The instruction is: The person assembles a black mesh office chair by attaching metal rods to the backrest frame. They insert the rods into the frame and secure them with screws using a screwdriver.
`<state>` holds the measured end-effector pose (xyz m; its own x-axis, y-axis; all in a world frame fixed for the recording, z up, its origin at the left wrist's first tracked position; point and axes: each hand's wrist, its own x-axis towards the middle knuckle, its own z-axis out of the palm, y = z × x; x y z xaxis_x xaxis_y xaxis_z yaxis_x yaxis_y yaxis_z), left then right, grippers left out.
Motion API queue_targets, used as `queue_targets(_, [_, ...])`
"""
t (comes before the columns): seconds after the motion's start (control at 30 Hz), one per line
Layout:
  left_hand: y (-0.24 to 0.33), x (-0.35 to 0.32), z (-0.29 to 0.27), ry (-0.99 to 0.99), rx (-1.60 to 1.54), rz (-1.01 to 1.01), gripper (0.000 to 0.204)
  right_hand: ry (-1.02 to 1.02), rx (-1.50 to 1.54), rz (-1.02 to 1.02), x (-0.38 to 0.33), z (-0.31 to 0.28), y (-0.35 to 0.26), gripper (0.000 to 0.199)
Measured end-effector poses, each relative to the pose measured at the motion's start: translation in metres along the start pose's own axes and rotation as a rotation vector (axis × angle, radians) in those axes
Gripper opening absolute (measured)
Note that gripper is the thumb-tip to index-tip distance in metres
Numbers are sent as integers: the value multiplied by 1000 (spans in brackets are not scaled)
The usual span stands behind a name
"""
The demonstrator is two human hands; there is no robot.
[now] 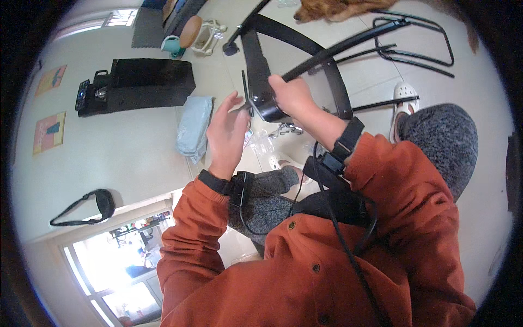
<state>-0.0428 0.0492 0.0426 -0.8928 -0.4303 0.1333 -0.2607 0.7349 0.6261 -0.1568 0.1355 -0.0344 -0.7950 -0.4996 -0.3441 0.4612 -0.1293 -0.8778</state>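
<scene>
My right hand point(297, 99) is wrapped round a corner of a black metal frame point(261, 62) tilted up in front of me. At that same corner is my left hand point(226, 133), slightly blurred, its index finger and thumb on either side of a thin dark tool point(243, 108). The tool reaches toward the grey-edged end of the frame; its exact kind is not clear. One caster point(231, 49) shows on the frame's far left.
Black tube parts point(419, 60) lie at the right, near a brown dog point(338, 10). Small metal pieces point(286, 129) and clear plastic wrap point(262, 143) are on the floor below the frame. A pale blue package point(194, 126) and a black appliance point(150, 84) stand to the left.
</scene>
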Motion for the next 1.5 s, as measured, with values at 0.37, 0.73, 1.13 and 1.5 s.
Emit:
queue_targets(0.37, [-13,20,-4,-246,34,-99,32,-201,232,171,13,-5,21,28])
queue_targets(0.73, [-18,40,-10,-296,698,539,11,-280,211,172,13,-19,15,21])
queue_targets(1.13, [-36,6,12,113,535,272,18,-209,178,198,39,-24,29,26])
queue_targets(1.5, [-36,-9,27,285,429,260,12,-205,189,160,55,-30,37,29])
